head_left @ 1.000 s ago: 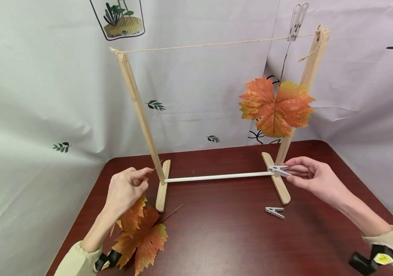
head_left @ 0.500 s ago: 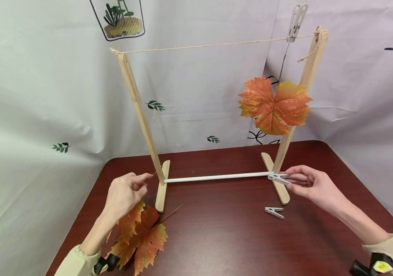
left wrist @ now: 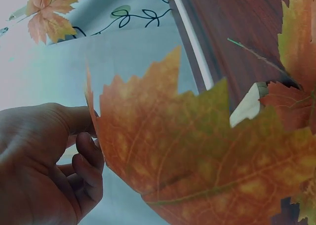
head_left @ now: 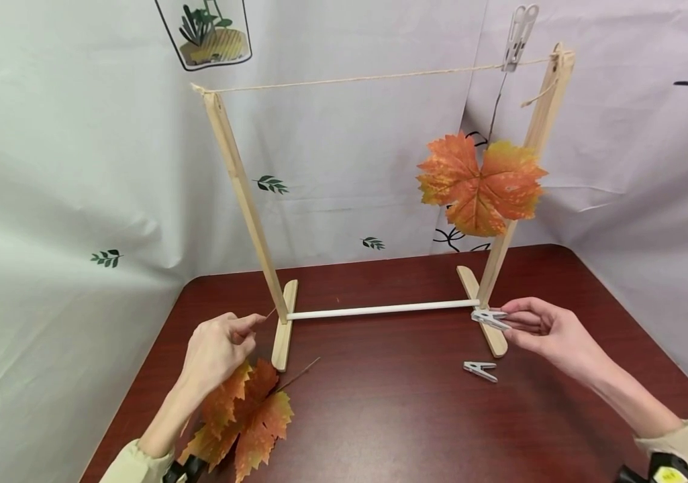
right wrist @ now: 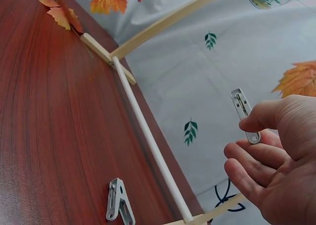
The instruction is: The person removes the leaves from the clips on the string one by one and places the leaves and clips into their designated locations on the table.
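My left hand [head_left: 217, 352] pinches the thin stem of an orange artificial leaf [left wrist: 163, 136], whose blade hangs below the fingers and fills much of the left wrist view. Under it, a second leaf [head_left: 266, 426] lies on the table, its stem pointing right. Between thumb and fingers, my right hand [head_left: 552, 332] holds a grey clothespin [right wrist: 242, 109] near the right foot of the wooden stand. Another clothespin [head_left: 480, 371] lies on the table just below that hand. From the stand's string [head_left: 350, 79], a third clothespin [head_left: 519, 40] holds up an orange leaf [head_left: 479, 184].
The stand has two upright wooden posts [head_left: 243, 194] on flat feet, joined low down by a white rod [head_left: 380, 310]. It stands on a dark red table [head_left: 374, 416]. Pale printed fabric [head_left: 344, 168] hangs behind and on both sides.
Both hands have sunk slightly, the left with its leaf and the right with its clothespin. The hanging leaf has shifted a little left.
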The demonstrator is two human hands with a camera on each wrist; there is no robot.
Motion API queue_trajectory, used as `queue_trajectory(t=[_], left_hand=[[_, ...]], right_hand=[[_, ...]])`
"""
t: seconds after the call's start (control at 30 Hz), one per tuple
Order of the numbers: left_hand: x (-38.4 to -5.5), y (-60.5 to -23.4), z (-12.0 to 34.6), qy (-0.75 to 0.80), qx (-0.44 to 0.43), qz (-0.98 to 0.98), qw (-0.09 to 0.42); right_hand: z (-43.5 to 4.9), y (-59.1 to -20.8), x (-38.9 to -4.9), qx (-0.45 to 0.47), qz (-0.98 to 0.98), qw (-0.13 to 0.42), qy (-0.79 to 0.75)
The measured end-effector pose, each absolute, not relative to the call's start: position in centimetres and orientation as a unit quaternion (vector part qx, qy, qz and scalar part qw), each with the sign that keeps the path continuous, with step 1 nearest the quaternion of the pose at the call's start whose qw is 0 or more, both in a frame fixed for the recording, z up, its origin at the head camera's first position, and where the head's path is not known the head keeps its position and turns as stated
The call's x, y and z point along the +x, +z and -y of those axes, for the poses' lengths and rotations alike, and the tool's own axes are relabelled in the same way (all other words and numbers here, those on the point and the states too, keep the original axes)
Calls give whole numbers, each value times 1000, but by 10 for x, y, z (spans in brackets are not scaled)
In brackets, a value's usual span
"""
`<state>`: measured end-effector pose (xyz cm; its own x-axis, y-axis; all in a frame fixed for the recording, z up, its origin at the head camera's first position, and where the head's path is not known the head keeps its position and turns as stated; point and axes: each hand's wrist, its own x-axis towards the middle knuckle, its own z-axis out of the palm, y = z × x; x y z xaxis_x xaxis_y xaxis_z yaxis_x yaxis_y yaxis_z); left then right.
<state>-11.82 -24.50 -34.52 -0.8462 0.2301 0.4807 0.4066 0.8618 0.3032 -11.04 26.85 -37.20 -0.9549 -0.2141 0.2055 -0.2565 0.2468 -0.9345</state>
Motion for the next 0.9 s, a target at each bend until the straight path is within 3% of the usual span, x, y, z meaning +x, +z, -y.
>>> queue_trajectory(t=[0.9], left_hand=[[-109,-366,251,-193,-139,953,186]], right_hand=[[-268,-409,-94,144,764,18,629]])
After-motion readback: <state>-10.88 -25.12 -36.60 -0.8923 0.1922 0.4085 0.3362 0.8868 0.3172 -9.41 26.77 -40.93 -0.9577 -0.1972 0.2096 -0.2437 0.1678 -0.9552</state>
